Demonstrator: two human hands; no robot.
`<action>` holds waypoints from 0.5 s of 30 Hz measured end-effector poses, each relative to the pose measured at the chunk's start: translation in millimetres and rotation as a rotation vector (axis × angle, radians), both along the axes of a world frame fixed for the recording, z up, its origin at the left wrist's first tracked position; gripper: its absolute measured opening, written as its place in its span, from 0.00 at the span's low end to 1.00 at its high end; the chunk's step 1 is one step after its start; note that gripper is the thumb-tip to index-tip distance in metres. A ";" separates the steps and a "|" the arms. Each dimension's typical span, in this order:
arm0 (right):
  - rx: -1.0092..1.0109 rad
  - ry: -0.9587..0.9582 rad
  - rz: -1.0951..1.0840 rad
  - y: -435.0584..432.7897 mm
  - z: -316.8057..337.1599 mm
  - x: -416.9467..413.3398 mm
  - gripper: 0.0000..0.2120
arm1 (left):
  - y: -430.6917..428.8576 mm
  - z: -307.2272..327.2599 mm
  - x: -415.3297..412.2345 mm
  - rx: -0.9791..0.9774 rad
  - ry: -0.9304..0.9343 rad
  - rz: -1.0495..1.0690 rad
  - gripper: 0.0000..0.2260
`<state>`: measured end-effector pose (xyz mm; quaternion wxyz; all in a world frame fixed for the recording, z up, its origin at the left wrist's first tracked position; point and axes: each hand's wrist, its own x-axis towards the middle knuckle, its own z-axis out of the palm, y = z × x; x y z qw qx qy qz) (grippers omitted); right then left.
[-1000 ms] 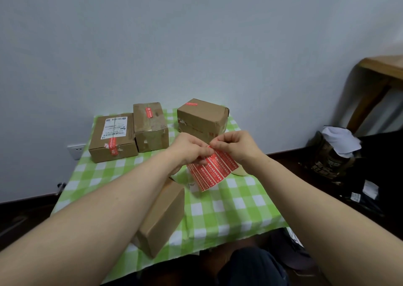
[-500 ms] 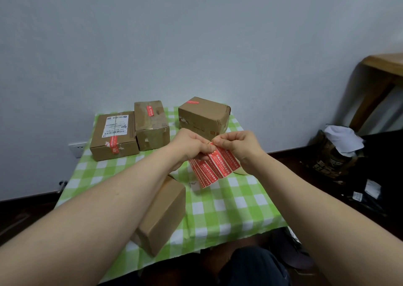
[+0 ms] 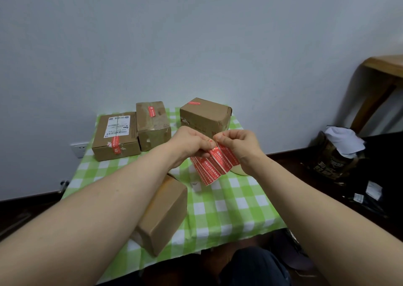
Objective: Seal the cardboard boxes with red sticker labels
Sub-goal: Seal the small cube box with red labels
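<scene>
Above the middle of the table I hold a sheet of red sticker labels (image 3: 214, 165) between both hands. My left hand (image 3: 192, 142) pinches its top left edge; my right hand (image 3: 236, 143) pinches the top right, fingertips almost touching. Three cardboard boxes stand at the back, each with a red sticker: a flat one with a white shipping label (image 3: 116, 135), a middle one (image 3: 152, 125), and a right one (image 3: 206, 115). A plain box (image 3: 165, 213) lies near the front edge, partly under my left forearm.
The small table has a green-and-white checked cloth (image 3: 235, 209). A tan sliver (image 3: 238, 170) lies on it behind my right wrist. A white wall stands close behind. A bag with white paper (image 3: 340, 148) and clutter sit on the dark floor at right, beside a wooden table (image 3: 383, 67).
Both hands stay on the sticker sheet and have shifted slightly. The sheet hangs a little more bent at its top edge.
</scene>
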<state>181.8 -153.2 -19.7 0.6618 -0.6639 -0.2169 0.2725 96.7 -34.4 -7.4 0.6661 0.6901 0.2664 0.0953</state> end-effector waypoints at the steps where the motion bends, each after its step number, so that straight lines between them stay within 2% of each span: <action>1: -0.026 -0.031 0.019 -0.1 0.0 0.9 0.06 | 0.6 0.2 -0.4 -0.004 0.013 -0.016 0.02; 7: -0.167 -0.126 0.104 -4.2 3.8 15.8 0.17 | 7.5 5.0 -2.8 0.043 0.098 -0.054 0.05; 11: -0.190 -0.138 0.145 -12.4 1.3 21.0 0.05 | 5.7 6.4 -1.8 0.022 0.089 -0.052 0.07; 15: -0.188 -0.164 0.132 -12.0 -3.3 22.9 0.07 | 0.6 7.3 -2.8 0.076 0.107 -0.084 0.09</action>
